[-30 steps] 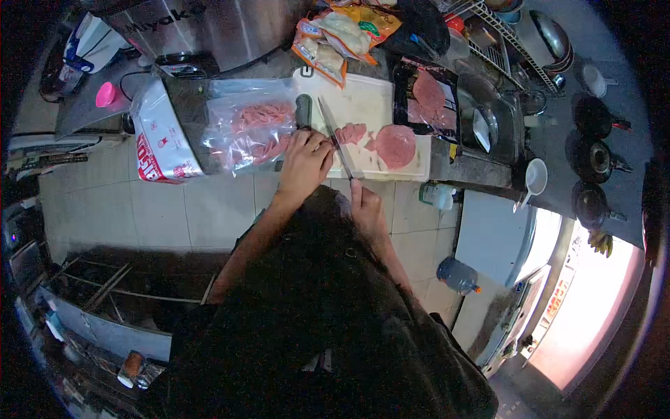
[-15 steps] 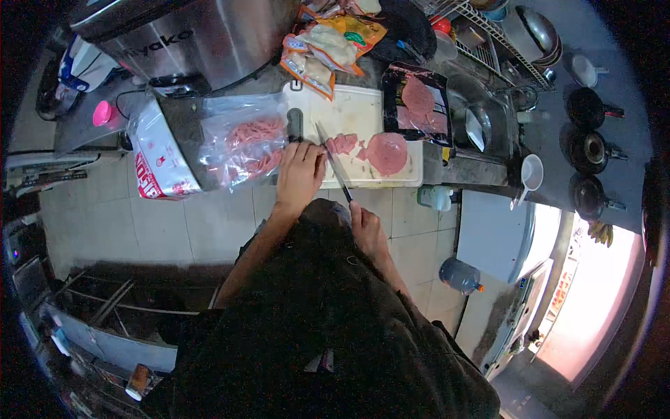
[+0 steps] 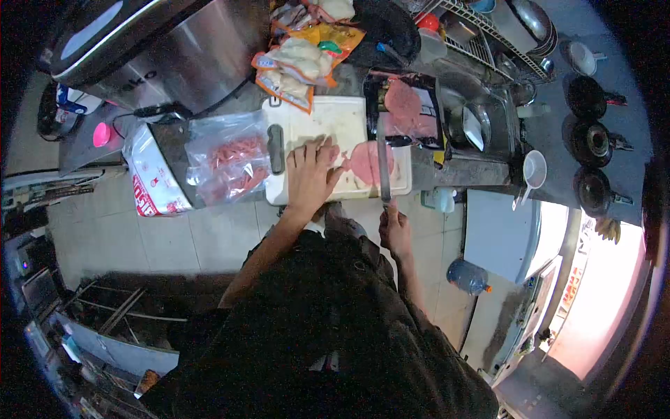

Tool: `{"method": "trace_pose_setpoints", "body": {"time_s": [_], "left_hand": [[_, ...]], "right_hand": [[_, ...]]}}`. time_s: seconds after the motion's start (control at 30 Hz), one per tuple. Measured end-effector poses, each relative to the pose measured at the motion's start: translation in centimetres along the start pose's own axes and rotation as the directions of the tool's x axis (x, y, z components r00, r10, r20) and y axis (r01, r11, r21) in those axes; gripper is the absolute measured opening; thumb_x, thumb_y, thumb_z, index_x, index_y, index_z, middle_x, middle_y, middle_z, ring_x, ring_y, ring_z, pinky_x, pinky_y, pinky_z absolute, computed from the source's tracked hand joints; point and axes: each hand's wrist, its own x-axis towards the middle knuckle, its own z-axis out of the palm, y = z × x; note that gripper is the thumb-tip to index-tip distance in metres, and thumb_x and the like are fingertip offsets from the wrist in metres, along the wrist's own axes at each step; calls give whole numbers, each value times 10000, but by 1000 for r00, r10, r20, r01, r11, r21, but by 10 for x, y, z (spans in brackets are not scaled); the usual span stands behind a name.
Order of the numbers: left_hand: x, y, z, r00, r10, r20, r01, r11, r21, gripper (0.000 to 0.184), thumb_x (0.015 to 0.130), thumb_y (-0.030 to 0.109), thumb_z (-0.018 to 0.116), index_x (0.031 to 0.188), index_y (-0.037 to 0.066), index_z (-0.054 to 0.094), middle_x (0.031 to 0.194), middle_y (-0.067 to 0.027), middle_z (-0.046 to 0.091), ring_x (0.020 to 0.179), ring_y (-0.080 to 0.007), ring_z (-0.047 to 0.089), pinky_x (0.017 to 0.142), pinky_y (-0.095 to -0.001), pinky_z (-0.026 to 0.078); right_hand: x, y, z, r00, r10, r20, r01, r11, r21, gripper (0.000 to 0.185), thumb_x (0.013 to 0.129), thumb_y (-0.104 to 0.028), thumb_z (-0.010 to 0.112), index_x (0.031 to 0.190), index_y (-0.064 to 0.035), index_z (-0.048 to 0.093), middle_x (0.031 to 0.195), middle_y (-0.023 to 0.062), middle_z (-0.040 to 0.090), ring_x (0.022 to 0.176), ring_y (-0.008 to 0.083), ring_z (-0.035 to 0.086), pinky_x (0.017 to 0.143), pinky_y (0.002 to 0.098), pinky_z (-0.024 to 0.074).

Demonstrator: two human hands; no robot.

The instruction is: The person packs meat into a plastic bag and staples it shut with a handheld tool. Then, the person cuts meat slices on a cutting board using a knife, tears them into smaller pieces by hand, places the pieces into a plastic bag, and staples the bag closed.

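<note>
My right hand (image 3: 396, 229) is closed around the handle of a knife (image 3: 383, 171). Its blade points away from me and lies over a stack of round pink meat slices (image 3: 364, 163) on the white cutting board (image 3: 317, 112). Left of that, my left hand (image 3: 308, 180) rests on the board with its fingers stretched out and thumb apart. Beneath its fingers, mostly covered, are small cut pink meat pieces (image 3: 334, 154). Beyond the knife tip, an opened dark packet (image 3: 426, 133) holds more round slices (image 3: 403, 101).
Left of the board lies a clear plastic bag (image 3: 209, 129) with shredded pink meat (image 3: 237, 152), beside a white and red packet (image 3: 155, 178). Orange-edged food packets (image 3: 285, 89) sit behind the board. A large steel appliance (image 3: 188, 63) stands back left; a sink (image 3: 488, 105) is at right.
The knife has moved right, from beside my left hand to over the round slices, turning more upright in view. My left hand has shifted right and spread over the cut pieces.
</note>
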Motion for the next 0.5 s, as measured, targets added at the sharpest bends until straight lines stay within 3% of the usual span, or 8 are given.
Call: {"method": "trace_pose_setpoints", "body": {"time_s": [0.03,0.1,0.17,0.27,0.37,0.4,0.5], "left_hand": [[9,2,2,999,35,-21,-34,998,45,552,842,301,715,1329,89,567,1203,-123,538,1080,-332,497,953,-489,378],[19,3,8,997,50,-59,-49,999,21,305,807,224,717,1089,122,661,1094,-101,576,1025,-313,527,910,-479,390],[25,5,8,999,38,-19,-38,999,32,285,781,182,725,1048,107,658,1075,-101,580,1026,-314,533,906,-476,392],[22,2,3,1000,25,-15,-24,995,96,278,762,153,724,1023,90,650,1087,-108,573,1037,-321,534,917,-486,393],[16,7,-4,1000,-25,11,23,989,144,350,786,225,733,1090,89,625,1187,-146,563,1102,-358,522,974,-527,380],[16,14,-7,998,-53,36,48,991,125,376,804,211,724,1143,87,619,1209,-149,564,1123,-350,526,989,-533,376],[23,42,8,998,53,-16,-53,998,-17,355,825,204,713,1148,81,633,1231,-144,562,1137,-346,523,986,-527,382]], "right_hand": [[5,-2,-8,1000,16,-4,-16,1000,19,601,1038,-602,433,642,-150,420,522,-48,367,386,65,300,359,278,216],[14,0,-22,1000,-10,-14,10,1000,21,607,1036,-604,435,632,-152,405,515,-56,343,371,60,276,347,270,195],[17,-5,-38,1000,-26,12,26,1000,14,610,1035,-605,437,628,-151,409,518,-55,349,372,62,278,347,274,196],[37,4,-55,997,-65,32,65,998,-11,610,1034,-604,443,628,-149,437,528,-52,372,414,65,316,390,275,223],[61,17,-76,994,-99,45,103,990,-98,623,1034,-601,450,646,-116,495,573,-33,428,510,78,379,480,280,294],[67,17,-83,992,-106,63,113,985,-127,644,1030,-610,450,652,-91,506,597,-21,441,545,95,399,514,296,326],[75,6,-97,978,-168,121,188,966,-178,666,1028,-611,449,660,-60,517,611,-6,463,577,118,437,553,314,371]]}}
